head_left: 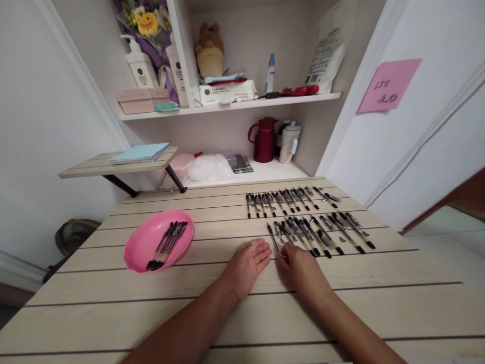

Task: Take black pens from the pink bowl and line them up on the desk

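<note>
My left hand (pixel 248 265) lies flat on the wooden table (pixel 113 313), fingers stretched out, holding nothing. Beside it my right hand (pixel 299 268) is curled, its fingertips pinching the near end of a black pen (pixel 273 239), the leftmost of the near row of pens (pixel 322 233). A second row of black pens (pixel 288 199) lies farther back. A pink bowl (pixel 141 241) to the left holds several black pens (pixel 166 245).
Behind the table stands a shelf unit with a red jug (pixel 264 140), a cup (pixel 289 142), bottles and a plush toy (pixel 209 50). A small side shelf (pixel 94 166) carries blue paper. A pink note (pixel 388 85) sticks on the door at right.
</note>
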Action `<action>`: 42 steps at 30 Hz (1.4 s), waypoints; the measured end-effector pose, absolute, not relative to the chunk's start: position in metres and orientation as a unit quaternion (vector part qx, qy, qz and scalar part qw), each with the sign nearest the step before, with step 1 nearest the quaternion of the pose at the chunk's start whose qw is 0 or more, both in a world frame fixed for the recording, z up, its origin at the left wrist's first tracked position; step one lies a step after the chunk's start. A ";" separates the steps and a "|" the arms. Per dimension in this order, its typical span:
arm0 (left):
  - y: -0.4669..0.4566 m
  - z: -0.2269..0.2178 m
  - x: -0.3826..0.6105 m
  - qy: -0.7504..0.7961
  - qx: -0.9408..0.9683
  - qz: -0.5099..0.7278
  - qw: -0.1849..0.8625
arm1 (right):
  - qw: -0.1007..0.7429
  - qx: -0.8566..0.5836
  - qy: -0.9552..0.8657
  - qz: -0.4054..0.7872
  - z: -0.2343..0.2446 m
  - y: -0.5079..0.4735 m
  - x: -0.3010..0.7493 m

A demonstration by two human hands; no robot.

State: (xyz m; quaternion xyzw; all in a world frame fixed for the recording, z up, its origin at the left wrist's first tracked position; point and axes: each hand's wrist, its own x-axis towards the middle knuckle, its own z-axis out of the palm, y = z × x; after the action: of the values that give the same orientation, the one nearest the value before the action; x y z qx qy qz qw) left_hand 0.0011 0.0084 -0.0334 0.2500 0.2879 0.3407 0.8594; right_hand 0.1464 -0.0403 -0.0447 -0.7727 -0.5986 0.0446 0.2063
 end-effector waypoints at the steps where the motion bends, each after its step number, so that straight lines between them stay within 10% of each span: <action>1: 0.009 -0.033 0.001 0.288 0.252 0.340 0.859 | 0.205 -0.774 -0.598 0.042 -0.045 -0.039 0.146; 15: 0.016 -0.021 -0.009 0.328 0.402 0.383 0.764 | 0.224 -0.729 -0.644 0.062 -0.035 -0.081 0.118; 21: 0.054 0.031 -0.065 0.495 0.663 0.382 0.413 | 0.219 -0.682 -0.696 0.047 -0.046 -0.092 0.095; 26: 0.098 0.053 -0.148 0.668 0.731 0.137 0.013 | 0.209 -0.684 -0.699 0.026 -0.051 -0.090 0.096; 30: 0.112 0.039 -0.185 0.728 0.679 -0.044 0.082 | 0.206 -0.684 -0.700 0.018 -0.053 -0.089 0.096; 42: 0.113 0.034 -0.202 0.737 0.673 0.031 0.047 | 0.224 -0.679 -0.696 0.068 -0.047 -0.089 0.101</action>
State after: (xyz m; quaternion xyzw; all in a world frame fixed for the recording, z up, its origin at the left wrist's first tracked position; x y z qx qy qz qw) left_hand -0.2018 0.1129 0.0343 0.6733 0.7372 0.0308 0.0475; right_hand 0.1006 -0.0892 -0.0474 -0.6790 -0.6958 0.0676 0.2240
